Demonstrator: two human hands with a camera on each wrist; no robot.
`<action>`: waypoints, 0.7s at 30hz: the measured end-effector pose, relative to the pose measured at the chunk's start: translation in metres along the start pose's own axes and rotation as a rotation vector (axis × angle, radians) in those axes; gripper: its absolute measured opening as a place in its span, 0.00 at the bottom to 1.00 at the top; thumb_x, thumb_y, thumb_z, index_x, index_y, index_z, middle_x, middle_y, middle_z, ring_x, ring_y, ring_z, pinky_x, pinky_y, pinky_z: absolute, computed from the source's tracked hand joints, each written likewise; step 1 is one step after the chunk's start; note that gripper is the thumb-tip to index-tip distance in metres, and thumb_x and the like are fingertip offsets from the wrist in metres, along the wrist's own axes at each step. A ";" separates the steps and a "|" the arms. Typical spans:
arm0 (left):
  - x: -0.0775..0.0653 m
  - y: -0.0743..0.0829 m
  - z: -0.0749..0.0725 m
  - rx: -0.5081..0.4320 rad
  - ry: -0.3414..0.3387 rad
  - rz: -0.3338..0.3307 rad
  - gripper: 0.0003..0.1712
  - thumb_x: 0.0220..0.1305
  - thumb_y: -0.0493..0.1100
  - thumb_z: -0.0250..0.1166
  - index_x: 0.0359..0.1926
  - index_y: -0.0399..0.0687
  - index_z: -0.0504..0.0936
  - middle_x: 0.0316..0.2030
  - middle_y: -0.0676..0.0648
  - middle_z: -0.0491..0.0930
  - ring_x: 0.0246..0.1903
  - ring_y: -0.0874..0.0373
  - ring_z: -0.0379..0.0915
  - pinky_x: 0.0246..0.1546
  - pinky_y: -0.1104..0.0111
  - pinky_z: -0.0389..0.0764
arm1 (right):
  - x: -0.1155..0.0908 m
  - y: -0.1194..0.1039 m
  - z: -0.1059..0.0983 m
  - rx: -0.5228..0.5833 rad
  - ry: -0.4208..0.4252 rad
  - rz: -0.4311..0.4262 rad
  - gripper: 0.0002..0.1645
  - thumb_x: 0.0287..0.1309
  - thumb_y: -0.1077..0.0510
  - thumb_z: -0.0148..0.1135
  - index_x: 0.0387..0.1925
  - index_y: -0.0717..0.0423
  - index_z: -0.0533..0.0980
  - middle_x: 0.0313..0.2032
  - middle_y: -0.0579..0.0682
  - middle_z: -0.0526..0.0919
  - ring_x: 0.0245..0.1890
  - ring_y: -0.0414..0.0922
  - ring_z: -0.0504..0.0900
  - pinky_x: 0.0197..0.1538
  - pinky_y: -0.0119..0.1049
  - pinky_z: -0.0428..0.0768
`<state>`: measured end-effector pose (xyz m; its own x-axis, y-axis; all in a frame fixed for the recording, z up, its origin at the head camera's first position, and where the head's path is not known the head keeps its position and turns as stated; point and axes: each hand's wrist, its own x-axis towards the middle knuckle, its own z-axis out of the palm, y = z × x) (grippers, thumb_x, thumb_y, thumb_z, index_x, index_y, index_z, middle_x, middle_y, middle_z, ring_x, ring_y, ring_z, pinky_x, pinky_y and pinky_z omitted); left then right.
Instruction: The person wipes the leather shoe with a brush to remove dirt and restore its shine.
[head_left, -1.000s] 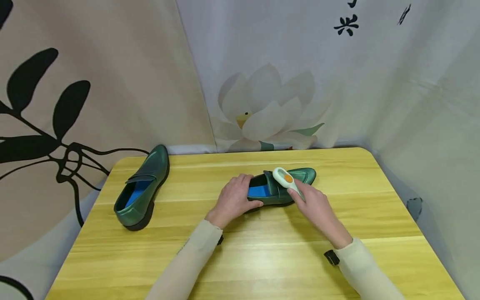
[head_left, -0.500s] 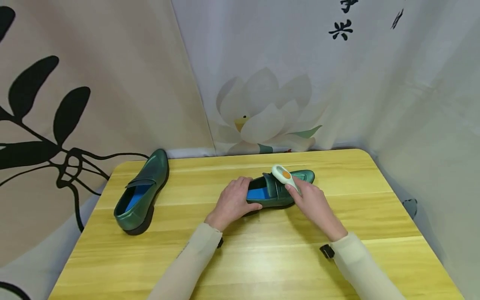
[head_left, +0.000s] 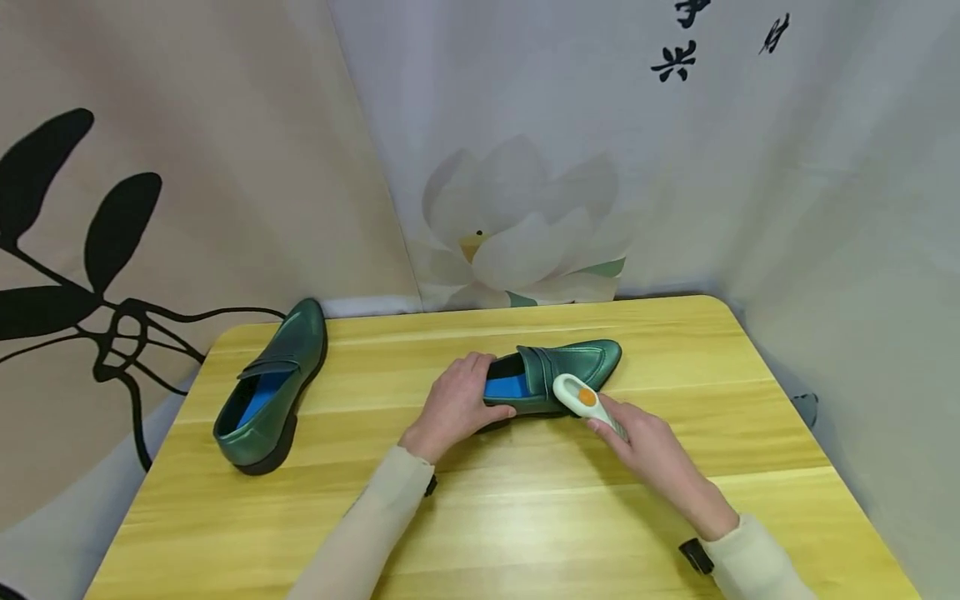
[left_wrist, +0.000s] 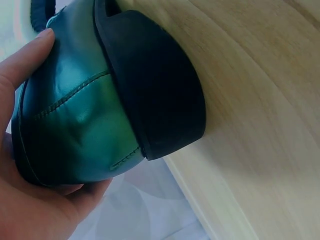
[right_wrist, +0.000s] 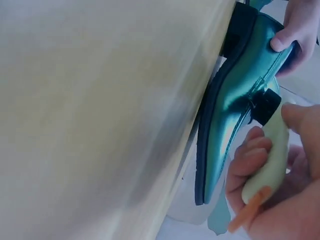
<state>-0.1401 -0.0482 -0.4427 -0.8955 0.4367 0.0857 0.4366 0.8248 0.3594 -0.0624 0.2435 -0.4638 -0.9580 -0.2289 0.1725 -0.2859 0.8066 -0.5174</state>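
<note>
A green loafer [head_left: 577,362] with a blue insole stands on the table, its toe pointing right. My left hand [head_left: 453,408] grips it round the heel, thumb along the near side; the left wrist view shows the green heel counter [left_wrist: 80,120] and black heel block [left_wrist: 160,85] close up. In my right hand [head_left: 648,446] is a white-handled brush [head_left: 572,390] with an orange spot. The right wrist view shows its dark bristle head [right_wrist: 265,106] at the loafer's side, apparently touching the upper. Fingers and thumb wrap the brush handle [right_wrist: 272,162].
A second green loafer [head_left: 281,375] stands at the table's left side, toe pointing away. The wooden table [head_left: 525,517] has a rounded far right corner. Printed curtains [head_left: 525,125] hang close behind its back edge.
My right hand has drawn the brush from the top of the loafer down to its near side, towards me. The left hand keeps its grip on the heel. The head view has shifted slightly.
</note>
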 end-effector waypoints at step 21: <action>-0.002 -0.001 0.000 0.001 0.002 0.004 0.51 0.56 0.63 0.78 0.69 0.38 0.71 0.63 0.40 0.76 0.59 0.44 0.74 0.61 0.52 0.77 | 0.047 -0.015 0.003 -0.022 0.007 0.127 0.21 0.79 0.48 0.50 0.55 0.61 0.77 0.32 0.50 0.77 0.29 0.49 0.75 0.28 0.43 0.72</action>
<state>-0.1388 -0.0502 -0.4434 -0.8940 0.4392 0.0889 0.4401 0.8233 0.3583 -0.1030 0.2194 -0.4508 -0.9864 -0.1202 0.1124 -0.1613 0.8408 -0.5168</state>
